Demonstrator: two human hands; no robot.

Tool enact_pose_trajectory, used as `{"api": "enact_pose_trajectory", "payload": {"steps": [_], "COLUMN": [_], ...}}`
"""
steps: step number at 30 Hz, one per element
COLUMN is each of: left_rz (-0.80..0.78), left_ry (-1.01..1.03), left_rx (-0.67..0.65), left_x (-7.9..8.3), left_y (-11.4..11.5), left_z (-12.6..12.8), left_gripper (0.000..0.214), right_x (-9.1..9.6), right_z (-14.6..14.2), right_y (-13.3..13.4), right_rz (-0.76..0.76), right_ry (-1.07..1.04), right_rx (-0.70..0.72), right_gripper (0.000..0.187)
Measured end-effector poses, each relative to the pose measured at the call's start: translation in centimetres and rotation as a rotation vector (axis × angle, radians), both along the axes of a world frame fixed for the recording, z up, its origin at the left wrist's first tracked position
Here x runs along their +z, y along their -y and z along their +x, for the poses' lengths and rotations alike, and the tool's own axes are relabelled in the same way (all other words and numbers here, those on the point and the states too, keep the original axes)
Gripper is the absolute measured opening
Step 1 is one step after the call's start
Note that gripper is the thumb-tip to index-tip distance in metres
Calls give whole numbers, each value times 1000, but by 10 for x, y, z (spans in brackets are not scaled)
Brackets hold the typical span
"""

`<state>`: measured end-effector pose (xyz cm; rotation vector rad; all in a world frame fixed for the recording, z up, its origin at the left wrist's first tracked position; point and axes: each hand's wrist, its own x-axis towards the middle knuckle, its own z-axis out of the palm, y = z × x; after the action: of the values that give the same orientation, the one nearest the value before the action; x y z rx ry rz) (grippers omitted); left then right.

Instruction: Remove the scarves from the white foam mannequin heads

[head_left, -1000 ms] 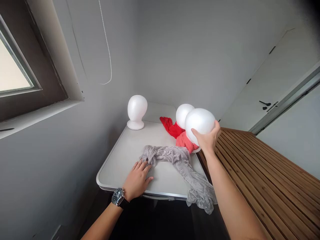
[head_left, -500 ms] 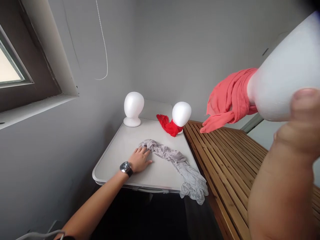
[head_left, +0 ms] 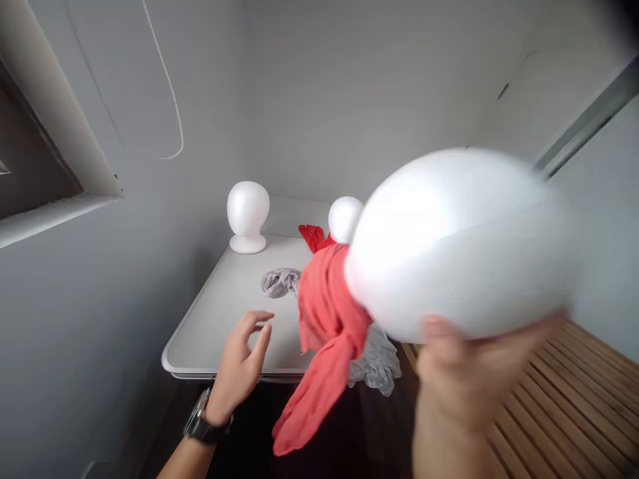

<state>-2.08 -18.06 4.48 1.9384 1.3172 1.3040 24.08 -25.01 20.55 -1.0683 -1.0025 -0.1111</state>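
Close to the camera, on the right, the right hand grips a large white head form from below, thumb against its near side. Both are blurred. The form is tipped over on its side and lifted clear of the worktop, its rounded crown pointing right and its neck pointing left. A coral scarf is wrapped around that neck, with one loose end hanging down past the worktop's near edge. The left hand, wearing a dark-strapped watch, is empty, its fingers loosely curled and thumb apart, near the worktop's front edge and to the left of the coral scarf. Behind the scarf lies a grey scarf, partly hidden, its crumpled far end showing at the front right corner. Toward the back left, a bare head form stands upright on its round base. Farther right, another head form is partly covered by the held one, with a red scarf beside its lower part. Slatted wood fills the lower right.
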Motion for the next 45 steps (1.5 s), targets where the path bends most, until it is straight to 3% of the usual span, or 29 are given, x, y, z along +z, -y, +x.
{"api": "enact_pose_trajectory", "payload": {"steps": [3,8,11,17,20,23,26,28,30,32,38,42,45], "left_rz": [-124,-254,-251,-278,-280,-281,-240,-215,-215,-224,-287,-364,-398], "left_ry": [108,91,-4,-89,-123,-187,-269,-306,-315,-285,-6,103,118], "left_rx": [3,33,55,46,69,89,123,150,157,120,-126,-261,-245], "left_x": [-14,-36,-42,-39,-34,-30,-31,-34,-36,-37,-29,-22,-22], "left_y": [39,53,53,54,52,50,49,47,45,43,41,43,44], "left_z": [10,33,38,40,43,49,56,61,65,67,61,57,57], "left_gripper": [26,29,32,38,41,42,46,50,45,34,25,36,39], "right_x": [-40,-99,-112,-117,-128,-154,-184,-198,-208,-214,-227,-231,-228], "right_z": [-34,-66,-70,-64,-51,-29,-11,-8,-13,-22,-42,-54,-63], "right_y": [-13,-34,-41,-40,-31,-18,-3,4,7,5,-12,-15,-16], "right_rz": [-145,-405,-422,-478,-455,-359,-503,-718,-898,-977,-1038,-955,-898], "right_ry": [-20,35,120,344,406,286,161,164,142,37,-360,-511,-661], "right_rx": [70,23,-35,-157,-114,-55,-56,42,248,453,751,760,768], "right_gripper": [115,113,116,119,101,75,48,40,45,52,65,53,52]}}
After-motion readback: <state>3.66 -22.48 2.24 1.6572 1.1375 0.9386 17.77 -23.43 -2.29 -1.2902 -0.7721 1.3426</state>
